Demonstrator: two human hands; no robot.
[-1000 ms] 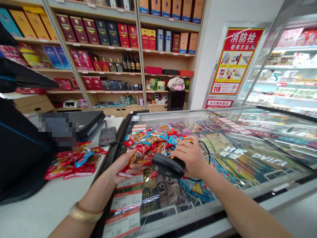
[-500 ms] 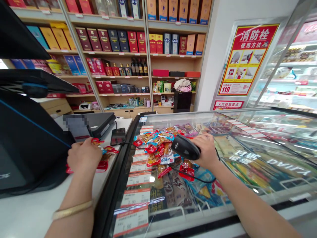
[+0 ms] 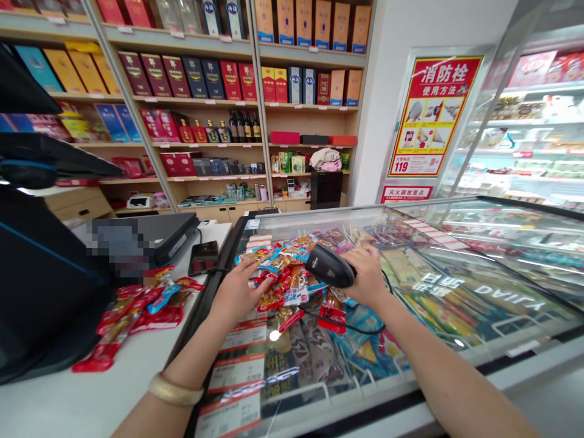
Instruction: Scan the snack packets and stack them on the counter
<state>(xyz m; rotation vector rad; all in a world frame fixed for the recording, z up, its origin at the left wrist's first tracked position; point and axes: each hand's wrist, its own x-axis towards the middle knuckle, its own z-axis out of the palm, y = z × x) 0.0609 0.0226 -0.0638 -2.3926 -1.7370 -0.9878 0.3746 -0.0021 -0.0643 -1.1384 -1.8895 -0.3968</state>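
Note:
My right hand (image 3: 365,277) grips a black barcode scanner (image 3: 329,266) over a heap of small snack packets (image 3: 285,277) on the glass lid of a chest freezer (image 3: 438,292). A thin black cable runs from the scanner across the glass. My left hand (image 3: 237,292), a gold bangle on its wrist, reaches into the left edge of that heap, fingers curled onto a red and orange packet. A second pile of red snack packets (image 3: 137,310) lies on the white counter (image 3: 68,395) to the left.
A black register screen (image 3: 41,286) stands at the far left, with a scale or printer unit (image 3: 168,234) and a small card reader (image 3: 204,257) behind the pile. Shelves of boxed goods (image 3: 205,103) fill the back wall. A glass-door fridge (image 3: 524,134) stands at the right.
My left hand went from the heap to the counter pile with a packet, left it there, and has come back to the heap. The scanner hand rose a little and stayed over the freezer.

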